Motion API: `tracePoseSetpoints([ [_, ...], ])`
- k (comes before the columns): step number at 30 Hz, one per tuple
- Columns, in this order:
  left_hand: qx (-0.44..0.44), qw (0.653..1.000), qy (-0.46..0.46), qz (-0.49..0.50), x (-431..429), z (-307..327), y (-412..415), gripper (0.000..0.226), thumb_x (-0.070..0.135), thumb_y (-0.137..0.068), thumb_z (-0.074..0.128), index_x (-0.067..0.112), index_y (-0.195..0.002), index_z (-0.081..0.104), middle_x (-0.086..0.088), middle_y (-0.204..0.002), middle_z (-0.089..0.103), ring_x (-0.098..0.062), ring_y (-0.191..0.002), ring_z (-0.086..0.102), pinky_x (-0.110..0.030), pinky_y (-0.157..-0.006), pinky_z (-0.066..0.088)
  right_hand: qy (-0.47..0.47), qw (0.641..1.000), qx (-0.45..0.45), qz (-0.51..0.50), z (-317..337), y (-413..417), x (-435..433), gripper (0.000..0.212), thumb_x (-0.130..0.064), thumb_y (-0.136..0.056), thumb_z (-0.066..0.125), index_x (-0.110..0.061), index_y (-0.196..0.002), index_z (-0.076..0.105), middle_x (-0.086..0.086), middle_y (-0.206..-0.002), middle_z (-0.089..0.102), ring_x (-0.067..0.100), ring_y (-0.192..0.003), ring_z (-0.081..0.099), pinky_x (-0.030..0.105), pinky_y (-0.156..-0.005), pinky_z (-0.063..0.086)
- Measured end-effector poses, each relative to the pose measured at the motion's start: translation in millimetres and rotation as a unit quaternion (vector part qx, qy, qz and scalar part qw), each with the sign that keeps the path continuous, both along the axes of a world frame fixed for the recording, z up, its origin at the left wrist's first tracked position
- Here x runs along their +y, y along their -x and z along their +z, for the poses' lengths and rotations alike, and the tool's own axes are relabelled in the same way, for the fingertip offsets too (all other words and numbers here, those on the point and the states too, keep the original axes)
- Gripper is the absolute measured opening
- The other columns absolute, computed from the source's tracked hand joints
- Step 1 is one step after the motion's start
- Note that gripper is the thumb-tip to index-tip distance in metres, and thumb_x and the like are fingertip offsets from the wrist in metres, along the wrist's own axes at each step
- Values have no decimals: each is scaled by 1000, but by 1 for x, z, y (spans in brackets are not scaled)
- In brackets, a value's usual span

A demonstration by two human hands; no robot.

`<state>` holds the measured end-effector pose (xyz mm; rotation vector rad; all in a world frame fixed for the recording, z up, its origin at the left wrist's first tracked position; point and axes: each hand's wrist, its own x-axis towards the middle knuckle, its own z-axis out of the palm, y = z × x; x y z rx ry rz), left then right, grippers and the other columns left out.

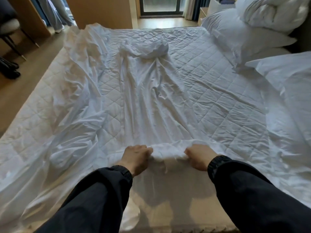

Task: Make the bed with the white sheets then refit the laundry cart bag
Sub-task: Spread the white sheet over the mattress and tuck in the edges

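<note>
Gripping the white sheet (143,98) by its bunched edge, both hands (136,156) (200,157).

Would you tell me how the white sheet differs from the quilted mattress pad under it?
The sheet is plain, creased and bunched; the mattress pad is diamond-quilted and lies flat. The left hand and right hand grip the sheet's near edge, not the pad. Both are white.

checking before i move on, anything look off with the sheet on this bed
Yes. The white sheet is not spread: it runs in a wrinkled strip down the middle, with a balled lump at the far end, leaving the quilted mattress pad bare. The left hand and right hand grip its near edge.
</note>
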<state>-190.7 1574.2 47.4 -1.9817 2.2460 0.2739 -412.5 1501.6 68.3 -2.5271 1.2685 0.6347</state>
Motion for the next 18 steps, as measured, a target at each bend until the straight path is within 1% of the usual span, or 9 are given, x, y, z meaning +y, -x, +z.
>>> tracePoseSetpoints([
  [2, 4, 1000, 15, 10, -35, 17, -13, 7, 25, -90, 44, 20, -89, 50, -4, -95, 62, -29, -94, 59, -31, -62, 31, 34, 999, 1, -1, 16, -14, -35, 21, -17, -91, 48, -16, -106, 62, 12, -111, 61, 33, -102, 60, 33, -78, 43],
  [4, 11, 999, 42, 24, -73, 32, -27, 5, 24, -88, 45, 20, -85, 45, -5, -92, 64, -30, -89, 60, -31, -61, 30, 75, 997, -12, -9, 33, -31, -73, 20, -15, -91, 48, -17, -105, 62, 11, -110, 61, 31, -101, 60, 32, -75, 40],
  [7, 17, 994, 100, 47, -130, 50, -52, 4, 22, -86, 46, 19, -86, 44, -8, -92, 65, -33, -88, 60, -33, -64, 33, 186, 980, -68, -27, 50, -57, -126, 26, -9, -89, 44, -20, -109, 58, 8, -112, 61, 29, -106, 57, 34, -86, 36],
  [9, -5, 990, 119, 74, -164, 48, -72, 5, 21, -88, 46, 18, -92, 47, -9, -96, 63, -34, -92, 59, -36, -72, 34, 226, 966, -113, -51, 43, -69, -152, 44, -5, -84, 48, -20, -125, 50, 9, -124, 54, 29, -116, 50, 37, -98, 34],
  [11, -49, 987, 112, 99, -188, 33, -89, 20, 21, -88, 47, 17, -107, 51, -9, -104, 60, -33, -97, 55, -39, -80, 36, 193, 971, -134, -48, 25, -77, -166, 65, -3, -79, 53, -22, -139, 38, 11, -136, 43, 31, -124, 44, 39, -105, 34],
  [13, -66, 990, 84, 91, -199, 7, -96, 39, 20, -83, 50, 16, -121, 50, -10, -114, 56, -33, -105, 53, -41, -87, 37, 114, 987, -106, -28, -3, -80, -169, 70, -5, -81, 55, -24, -144, 30, 11, -142, 36, 32, -126, 41, 39, -105, 35],
  [15, -43, 996, 59, 49, -195, -24, -93, 53, 24, -80, 54, 14, -131, 46, -13, -125, 51, -34, -117, 48, -44, -94, 35, 36, 998, -53, -9, -35, -79, -167, 70, -17, -87, 60, -23, -147, 23, 13, -147, 30, 31, -131, 35, 39, -107, 33],
  [17, -38, 999, 29, 11, -184, -54, -84, 64, 38, -79, 54, 17, -138, 40, -16, -138, 42, -34, -126, 41, -50, -98, 33, -11, 1000, -25, -7, -66, -77, -166, 76, -31, -84, 67, -25, -146, 22, 12, -150, 24, 30, -137, 28, 41, -109, 29],
  [18, -38, 999, 15, 0, -176, -69, -78, 69, 46, -77, 53, 18, -139, 38, -17, -141, 39, -34, -128, 40, -55, -97, 33, -25, 999, -21, -11, -80, -76, -165, 79, -36, -81, 70, -27, -144, 24, 10, -150, 23, 29, -138, 25, 42, -110, 27],
])
